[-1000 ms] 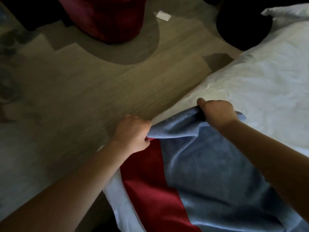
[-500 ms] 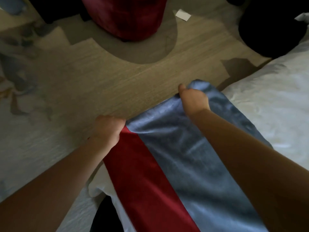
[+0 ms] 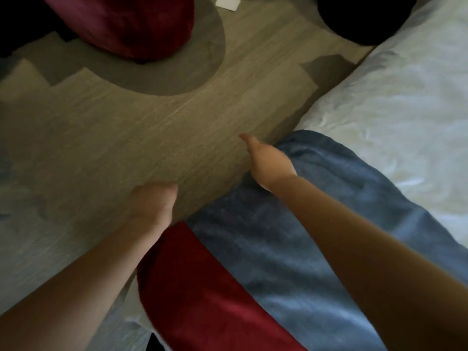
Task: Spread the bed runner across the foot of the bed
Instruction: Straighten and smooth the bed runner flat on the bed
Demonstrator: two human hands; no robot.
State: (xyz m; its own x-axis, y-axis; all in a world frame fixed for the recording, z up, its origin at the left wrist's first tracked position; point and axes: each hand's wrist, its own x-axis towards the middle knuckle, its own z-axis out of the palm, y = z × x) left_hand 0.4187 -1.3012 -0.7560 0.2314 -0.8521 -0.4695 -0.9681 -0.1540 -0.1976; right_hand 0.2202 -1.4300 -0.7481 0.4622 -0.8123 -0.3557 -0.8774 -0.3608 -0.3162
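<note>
The bed runner (image 3: 291,249), blue w/ a red band on its near side, lies across the white bed (image 3: 405,97). Its end drops over the mattress edge, out of our sight. Our left hand (image 3: 152,201) sits by the red corner, just off the edge. Our right hand (image 3: 271,163) is at the blue corner, thumb poking out over the floor. The fingers of both go down past the edge, so we can't tell if they pinch the cloth or only press it.

Risks, as we judge: an uneven pull btwn the hands would skew the stripe, the rumples near the right wrist could stay, and too much overhang may let the plush cloth slide off.

Around us are the wood floor (image 3: 126,138), a red pouf (image 3: 126,26), a dark round thing (image 3: 364,16) and a white card (image 3: 227,2). All are well apart from the runner, and nothing blocks the edge.
</note>
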